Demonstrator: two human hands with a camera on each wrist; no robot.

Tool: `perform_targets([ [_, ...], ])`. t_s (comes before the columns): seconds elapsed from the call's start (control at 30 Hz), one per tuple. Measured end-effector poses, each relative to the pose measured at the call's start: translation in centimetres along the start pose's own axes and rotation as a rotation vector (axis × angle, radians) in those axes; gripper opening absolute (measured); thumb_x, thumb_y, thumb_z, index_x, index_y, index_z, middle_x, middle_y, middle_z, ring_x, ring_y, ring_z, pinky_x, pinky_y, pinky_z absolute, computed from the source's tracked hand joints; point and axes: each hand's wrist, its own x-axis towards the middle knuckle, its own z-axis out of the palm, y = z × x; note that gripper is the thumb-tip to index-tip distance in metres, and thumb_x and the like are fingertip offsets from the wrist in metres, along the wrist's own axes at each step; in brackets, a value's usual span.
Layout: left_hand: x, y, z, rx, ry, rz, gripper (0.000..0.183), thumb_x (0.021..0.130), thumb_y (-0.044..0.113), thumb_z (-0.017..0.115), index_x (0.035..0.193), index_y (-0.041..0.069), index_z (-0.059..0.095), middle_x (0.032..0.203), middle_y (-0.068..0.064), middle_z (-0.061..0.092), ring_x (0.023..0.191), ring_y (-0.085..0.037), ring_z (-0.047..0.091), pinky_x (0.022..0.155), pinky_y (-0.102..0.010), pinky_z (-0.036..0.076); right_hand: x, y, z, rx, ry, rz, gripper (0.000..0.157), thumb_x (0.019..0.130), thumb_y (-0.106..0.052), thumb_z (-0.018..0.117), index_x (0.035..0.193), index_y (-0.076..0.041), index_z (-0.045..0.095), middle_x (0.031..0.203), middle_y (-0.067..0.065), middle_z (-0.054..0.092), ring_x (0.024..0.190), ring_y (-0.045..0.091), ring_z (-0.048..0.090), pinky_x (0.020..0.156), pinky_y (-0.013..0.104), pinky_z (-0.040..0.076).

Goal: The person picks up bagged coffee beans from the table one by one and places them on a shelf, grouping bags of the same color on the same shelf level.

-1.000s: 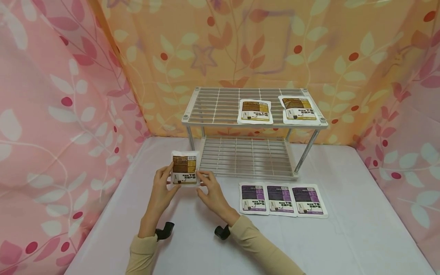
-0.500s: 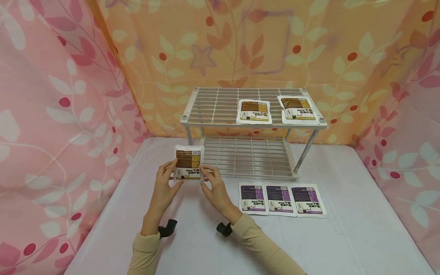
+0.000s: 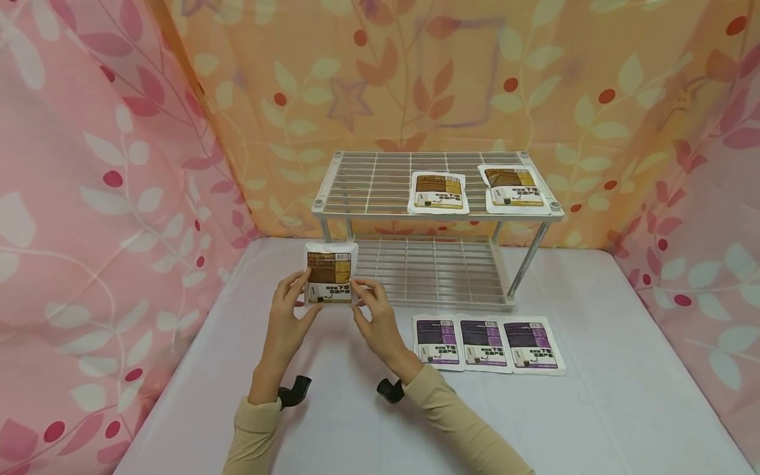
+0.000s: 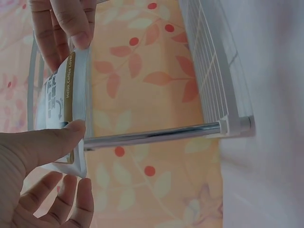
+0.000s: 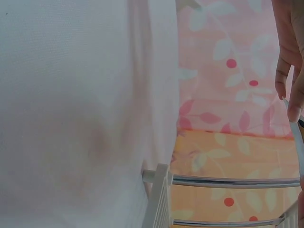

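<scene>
A white coffee pouch (image 3: 329, 276) with a brown and gold label is held up between both hands, in front of the rack's left end. My left hand (image 3: 286, 323) pinches its left edge, thumb in front and fingers behind. On the right edge, my right hand (image 3: 380, 326) pinches it the same way. In the left wrist view the pouch (image 4: 71, 95) appears edge-on, with the left thumb (image 4: 71, 137) against its lower corner. The right wrist view catches only a sliver of the pouch (image 5: 297, 137) beside the right hand (image 5: 289, 52).
A two-tier wire rack (image 3: 356, 191) stands at the back of the white-covered table (image 3: 475, 422). On its top shelf lie two brown-labelled pouches, one mid-right (image 3: 438, 193) and one at the right end (image 3: 515, 190). Three purple-labelled pouches (image 3: 487, 344) lie in a row before the rack.
Both hands have carried the brown-labelled pouch up and to the right, toward the rack's left end. The pouches on the rack and table have stayed put.
</scene>
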Motion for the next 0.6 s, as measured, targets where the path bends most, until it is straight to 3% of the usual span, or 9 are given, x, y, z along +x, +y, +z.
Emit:
perform_targets([
  [0.13, 0.2, 0.4, -0.1, -0.013, 0.01, 0.03, 0.077, 0.068, -0.003, 0.079, 0.137, 0.011, 0.047, 0.133, -0.014, 0.045, 0.101, -0.027, 0.051, 0.071, -0.029, 0.048, 0.2, -0.2, -0.2, 0.006, 0.035, -0.026, 0.052, 0.079, 0.013, 0.062, 0.129, 0.002, 0.052, 0.125, 0.017, 0.047, 0.094, 0.022, 0.059, 0.075, 0.023, 0.053],
  [0.4, 0.9, 1.1, -0.1, -0.02, 0.033, 0.054, 0.075, 0.069, -0.003, 0.077, 0.136, 0.013, 0.048, 0.134, -0.014, 0.044, 0.109, -0.027, 0.048, 0.073, -0.039, 0.051, 0.9, -0.5, -0.8, -0.047, 0.062, -0.093, 0.052, 0.08, 0.011, 0.062, 0.13, 0.002, 0.051, 0.127, 0.016, 0.047, 0.091, 0.02, 0.055, 0.074, 0.025, 0.053],
  [0.6, 1.6, 1.8, -0.1, -0.023, 0.051, 0.087, 0.073, 0.069, -0.005, 0.076, 0.135, 0.012, 0.049, 0.135, -0.014, 0.044, 0.106, -0.027, 0.045, 0.075, -0.036, 0.048, 1.5, -0.6, -1.3, -0.057, 0.094, -0.132, 0.052, 0.081, 0.011, 0.062, 0.13, 0.002, 0.05, 0.127, 0.018, 0.047, 0.089, 0.02, 0.055, 0.07, 0.029, 0.052],
])
